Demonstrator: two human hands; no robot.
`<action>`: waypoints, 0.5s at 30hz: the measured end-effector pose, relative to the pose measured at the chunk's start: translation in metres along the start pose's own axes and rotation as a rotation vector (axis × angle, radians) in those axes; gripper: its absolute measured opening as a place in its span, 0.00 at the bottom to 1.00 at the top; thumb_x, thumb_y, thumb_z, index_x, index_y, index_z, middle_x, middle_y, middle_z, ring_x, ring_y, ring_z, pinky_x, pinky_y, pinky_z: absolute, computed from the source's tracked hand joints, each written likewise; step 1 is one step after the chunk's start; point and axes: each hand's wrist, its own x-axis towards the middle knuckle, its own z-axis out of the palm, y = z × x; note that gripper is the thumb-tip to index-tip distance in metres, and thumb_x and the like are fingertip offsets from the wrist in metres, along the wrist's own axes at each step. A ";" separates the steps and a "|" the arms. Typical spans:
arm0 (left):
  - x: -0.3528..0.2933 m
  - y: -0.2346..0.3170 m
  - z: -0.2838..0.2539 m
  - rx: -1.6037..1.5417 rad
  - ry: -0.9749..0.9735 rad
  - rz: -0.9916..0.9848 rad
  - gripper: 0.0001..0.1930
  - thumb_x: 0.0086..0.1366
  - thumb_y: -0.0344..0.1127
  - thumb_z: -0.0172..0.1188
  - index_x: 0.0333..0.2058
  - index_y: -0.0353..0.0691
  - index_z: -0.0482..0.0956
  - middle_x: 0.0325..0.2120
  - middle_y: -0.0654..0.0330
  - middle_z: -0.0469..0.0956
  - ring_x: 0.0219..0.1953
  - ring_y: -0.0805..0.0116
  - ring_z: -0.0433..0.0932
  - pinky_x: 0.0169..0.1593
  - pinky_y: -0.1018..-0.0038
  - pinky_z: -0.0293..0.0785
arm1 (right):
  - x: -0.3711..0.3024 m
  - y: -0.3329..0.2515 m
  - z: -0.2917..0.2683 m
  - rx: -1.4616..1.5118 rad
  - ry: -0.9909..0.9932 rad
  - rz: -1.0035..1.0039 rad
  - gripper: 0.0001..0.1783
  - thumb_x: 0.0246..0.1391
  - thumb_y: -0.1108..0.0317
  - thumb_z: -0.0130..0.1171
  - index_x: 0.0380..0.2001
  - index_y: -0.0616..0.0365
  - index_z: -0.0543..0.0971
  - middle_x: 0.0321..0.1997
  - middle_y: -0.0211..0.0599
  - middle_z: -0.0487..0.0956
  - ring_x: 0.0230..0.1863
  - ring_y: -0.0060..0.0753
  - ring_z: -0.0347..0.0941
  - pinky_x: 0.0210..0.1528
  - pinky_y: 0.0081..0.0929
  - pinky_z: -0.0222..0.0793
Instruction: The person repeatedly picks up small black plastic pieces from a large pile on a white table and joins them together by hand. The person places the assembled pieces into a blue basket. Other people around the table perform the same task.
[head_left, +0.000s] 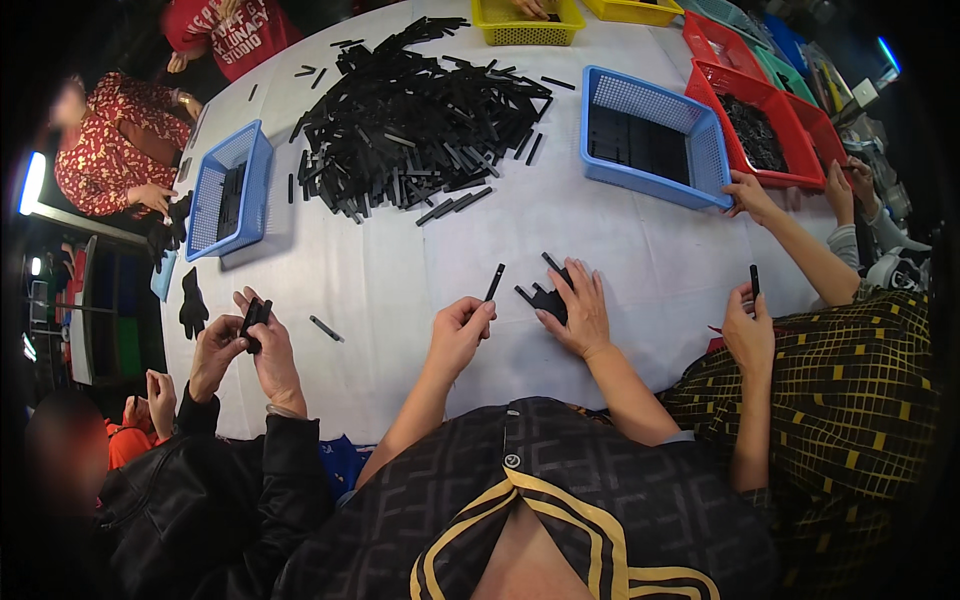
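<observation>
Left hand (462, 325) is at the middle of the near side of the desk (420, 265), forearm rising from the lower edge and slanting to the right; wrist slightly bent, fingers curled in. Thumb and index finger pinch one black stick (495, 283) near its lower end — the stick points up and away, tilted a little right. Right hand (583, 318) is just beside it, forearm slanting up and to the left, palm turned down, fingers pointing forward and slightly parted. The thumb and fingers lie against a small group of black pieces (551, 303), partly hidden by the hand; cannot tell whether they grip or only rest. Stick and group are apart, close to each other. Beyond both hands lies a large pile of black sticks (410, 130) — a blue basket (650, 187) stands to its right, another blue basket (257, 195) to its left. A loose stick (326, 328) lies left of the left hand.
</observation>
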 end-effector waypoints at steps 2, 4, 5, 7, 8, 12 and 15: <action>0.002 0.001 0.001 -0.021 -0.019 0.017 0.12 0.60 0.40 0.55 0.24 0.37 0.74 0.12 0.68 0.68 0.15 0.83 0.60 0.19 0.85 0.53 | 0.001 -0.006 0.002 0.033 -0.029 -0.031 0.36 0.44 0.46 0.55 0.54 0.52 0.65 0.58 0.48 0.61 0.62 0.47 0.54 0.62 0.52 0.41; 0.004 0.004 0.000 -0.017 -0.019 0.032 0.12 0.60 0.40 0.55 0.24 0.36 0.74 0.13 0.67 0.68 0.15 0.83 0.60 0.19 0.85 0.53 | 0.000 -0.009 -0.001 0.049 -0.061 -0.026 0.37 0.42 0.45 0.57 0.54 0.50 0.65 0.59 0.47 0.61 0.62 0.47 0.54 0.62 0.53 0.41; 0.004 0.005 -0.002 -0.003 -0.009 0.032 0.12 0.60 0.40 0.55 0.24 0.36 0.74 0.13 0.67 0.68 0.15 0.83 0.60 0.19 0.85 0.53 | 0.002 -0.012 -0.003 0.058 -0.078 -0.023 0.37 0.41 0.45 0.57 0.55 0.49 0.65 0.59 0.47 0.61 0.62 0.48 0.54 0.62 0.53 0.41; 0.004 0.007 -0.005 0.013 0.015 0.031 0.12 0.60 0.40 0.56 0.24 0.36 0.74 0.12 0.68 0.68 0.15 0.83 0.60 0.19 0.84 0.53 | 0.012 -0.012 -0.002 -0.006 -0.122 -0.037 0.37 0.39 0.45 0.59 0.54 0.47 0.66 0.60 0.45 0.60 0.62 0.47 0.53 0.62 0.54 0.40; 0.006 0.009 -0.007 0.015 0.025 0.036 0.12 0.60 0.40 0.56 0.24 0.36 0.74 0.12 0.68 0.68 0.15 0.84 0.60 0.19 0.84 0.53 | 0.018 -0.013 -0.002 -0.041 -0.139 -0.044 0.37 0.39 0.45 0.59 0.54 0.47 0.66 0.60 0.44 0.60 0.63 0.47 0.52 0.62 0.54 0.40; 0.007 0.010 -0.011 -0.021 0.039 0.066 0.12 0.60 0.39 0.56 0.23 0.37 0.74 0.12 0.69 0.68 0.14 0.84 0.60 0.19 0.84 0.54 | 0.016 -0.033 -0.009 -0.035 -0.341 -0.236 0.36 0.38 0.45 0.60 0.52 0.44 0.68 0.62 0.39 0.59 0.65 0.45 0.49 0.63 0.53 0.38; 0.006 0.011 -0.008 -0.043 0.018 0.067 0.12 0.60 0.39 0.56 0.23 0.37 0.74 0.12 0.69 0.68 0.15 0.84 0.61 0.19 0.84 0.54 | -0.002 -0.048 -0.010 -0.034 -0.427 -0.361 0.35 0.39 0.44 0.59 0.52 0.43 0.68 0.63 0.38 0.57 0.65 0.44 0.49 0.64 0.53 0.37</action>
